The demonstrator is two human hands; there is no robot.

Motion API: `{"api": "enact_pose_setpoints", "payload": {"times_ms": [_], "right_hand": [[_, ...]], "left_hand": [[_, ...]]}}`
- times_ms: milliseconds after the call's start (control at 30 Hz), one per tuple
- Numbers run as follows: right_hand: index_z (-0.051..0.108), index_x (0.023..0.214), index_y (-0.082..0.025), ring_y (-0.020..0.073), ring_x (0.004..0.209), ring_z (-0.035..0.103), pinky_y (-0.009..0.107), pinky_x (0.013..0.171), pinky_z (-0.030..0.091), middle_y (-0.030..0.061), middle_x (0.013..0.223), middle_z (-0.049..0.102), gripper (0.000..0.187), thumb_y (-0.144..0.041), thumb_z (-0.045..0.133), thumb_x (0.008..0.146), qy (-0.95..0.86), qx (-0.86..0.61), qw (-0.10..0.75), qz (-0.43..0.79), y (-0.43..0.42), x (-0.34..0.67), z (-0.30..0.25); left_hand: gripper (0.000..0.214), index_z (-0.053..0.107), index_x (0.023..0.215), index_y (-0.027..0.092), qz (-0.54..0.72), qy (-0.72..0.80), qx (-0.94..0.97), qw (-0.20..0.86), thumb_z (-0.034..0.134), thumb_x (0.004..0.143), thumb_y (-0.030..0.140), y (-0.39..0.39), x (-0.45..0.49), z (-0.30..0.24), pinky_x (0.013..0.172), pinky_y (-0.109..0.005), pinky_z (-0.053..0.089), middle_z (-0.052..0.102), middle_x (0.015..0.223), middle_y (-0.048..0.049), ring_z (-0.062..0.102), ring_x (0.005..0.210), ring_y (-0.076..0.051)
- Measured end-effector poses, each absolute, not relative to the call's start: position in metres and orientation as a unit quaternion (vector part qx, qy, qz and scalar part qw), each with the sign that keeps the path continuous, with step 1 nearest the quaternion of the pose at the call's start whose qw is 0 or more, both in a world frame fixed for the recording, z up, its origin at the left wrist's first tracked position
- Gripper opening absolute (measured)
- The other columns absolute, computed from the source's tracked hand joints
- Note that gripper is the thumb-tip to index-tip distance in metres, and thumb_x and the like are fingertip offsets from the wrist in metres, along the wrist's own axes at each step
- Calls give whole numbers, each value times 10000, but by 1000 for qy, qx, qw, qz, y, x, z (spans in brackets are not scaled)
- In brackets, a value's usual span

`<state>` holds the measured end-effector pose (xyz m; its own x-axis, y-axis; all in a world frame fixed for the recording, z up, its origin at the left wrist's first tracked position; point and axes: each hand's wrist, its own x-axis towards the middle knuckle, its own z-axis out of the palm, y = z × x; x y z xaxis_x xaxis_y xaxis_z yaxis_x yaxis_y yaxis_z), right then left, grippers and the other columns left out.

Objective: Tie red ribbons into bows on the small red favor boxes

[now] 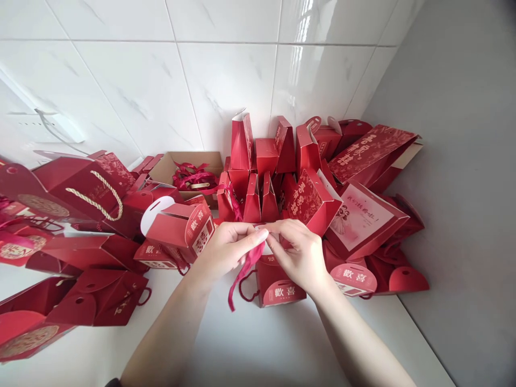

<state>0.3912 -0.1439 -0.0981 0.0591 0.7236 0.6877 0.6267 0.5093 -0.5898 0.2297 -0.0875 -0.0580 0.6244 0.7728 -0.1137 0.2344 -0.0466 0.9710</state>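
**Hands tying a gift box**

Left hand [226, 247] and right hand [300, 255] meet fingertip to fingertip, both pinching a limp satin red ribbon [245, 269] over a small glossy red card box [280, 287] labelled "歡喜", which stands on the white table [242, 344]. Folded red boxes crowd behind; a brown carton [177, 161] holds ribbons, and a rope-handled bag [80, 188] lies at left.

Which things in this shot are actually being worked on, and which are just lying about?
In hand: left hand and right hand, both pinching the red ribbon over the small red box.
Lying about: cardboard box of ribbons, rope-handled bag, pink-fronted box, folded red boxes by the wall.
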Motion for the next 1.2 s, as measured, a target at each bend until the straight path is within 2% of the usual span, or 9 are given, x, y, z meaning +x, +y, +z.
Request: {"api": "enact_pose_setpoints", "payload": {"times_ms": [133, 267, 333, 433, 567, 633, 733, 967, 1200], "right_hand": [[589, 940, -216, 182, 856, 677, 324, 772, 542, 35, 929, 709, 94, -140, 573, 888, -674, -492, 549, 51, -144, 389, -98], [606, 1061, -226, 160, 853, 664, 284, 770, 546, 29, 948, 684, 194, -125, 559, 902, -665, -508, 542, 75, -142, 390, -99], [620, 1070, -221, 164, 907, 653, 291, 810, 543, 44, 984, 661, 214, -110, 541, 906, -669, -509, 535, 82, -140, 392, -99], [600, 1059, -213, 193, 1060, 630, 335, 902, 522, 75, 1130, 638, 189, -125, 560, 897, -672, -504, 532, 109, -141, 395, -96], [597, 901, -213, 237, 1230, 569, 356, 893, 531, 88, 1344, 584, 16, -214, 584, 911, -685, -499, 509, 152, -145, 399, -91], [631, 869, -213, 241, 1256, 554, 390, 957, 502, 79, 1359, 590, 89, -215, 565, 928, -725, -483, 473, 131, -146, 400, -91], [666, 959, -214, 223, 1205, 594, 412, 992, 484, 85, 1342, 613, 140, -174, 533, 944, -765, -458, 445, 75, -144, 398, -95], [653, 1118, -211, 211, 1032, 669, 389, 900, 541, 86, 1134, 717, 237, -114, 544, 932, -748, -447, 487, -45, -138, 393, -108], [659, 945, -164, 224, 965, 650, 378, 847, 544, 115, 1044, 710, 201, -72, 480, 941, -744, -472, 461, -102, -132, 386, -120]], "left_hand": [[364, 554, 626, 156, 252, 326, 723, 555, 619, 868, 421, -86, 233, -58, 567, -232, 349, 484, 614, 26, 438, 589, -86], [350, 522, 679, 164, 290, 344, 698, 556, 556, 919, 416, -85, 234, -60, 586, -225, 358, 482, 625, 34, 442, 598, -79], [334, 523, 731, 177, 291, 352, 678, 577, 524, 936, 440, -86, 233, -61, 540, -218, 351, 463, 565, 49, 423, 532, -72], [338, 530, 774, 193, 266, 365, 655, 605, 534, 917, 500, -85, 230, -63, 417, -208, 268, 366, 442, 81, 319, 394, -60], [369, 525, 761, 197, 269, 382, 640, 610, 564, 887, 541, -83, 226, -64, 363, -198, 208, 342, 402, 90, 282, 342, -52], [374, 524, 754, 197, 273, 383, 633, 615, 560, 887, 545, -81, 226, -65, 352, -197, 198, 341, 397, 93, 271, 328, -47], [371, 542, 751, 192, 266, 380, 643, 610, 559, 892, 535, -80, 228, -66, 357, -199, 200, 335, 390, 94, 277, 323, -44], [449, 509, 611, 153, 267, 366, 690, 565, 571, 897, 493, -85, 230, -63, 444, -205, 245, 371, 428, 71, 334, 402, -36], [396, 577, 638, 156, 318, 357, 697, 534, 585, 898, 454, -89, 236, -67, 448, -200, 279, 373, 434, 69, 346, 414, -45]]}}
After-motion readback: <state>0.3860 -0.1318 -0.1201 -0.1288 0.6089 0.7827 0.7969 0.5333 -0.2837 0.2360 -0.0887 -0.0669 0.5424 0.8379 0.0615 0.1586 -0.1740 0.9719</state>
